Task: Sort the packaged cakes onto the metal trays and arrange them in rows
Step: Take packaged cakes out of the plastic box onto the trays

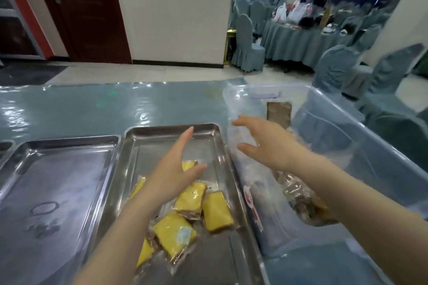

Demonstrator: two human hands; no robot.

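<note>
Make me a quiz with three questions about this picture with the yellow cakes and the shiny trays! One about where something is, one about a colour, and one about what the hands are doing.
1. Where are the yellow cakes?
A. On the right metal tray
B. On the left metal tray
C. On the floor

2. What colour is the cake at the far end of the plastic bin?
A. Green
B. Brown
C. White

3. What is the left hand doing?
A. Gripping a cake
B. Making a fist
C. Open, holding nothing

Answers:
1. A: the wrapped yellow cakes lie jumbled on the right tray; the left tray holds none.
2. B: it shows brown through the clear bin.
3. C: its fingers are straight above the cakes; the right hand is open too, over the bin.
</note>
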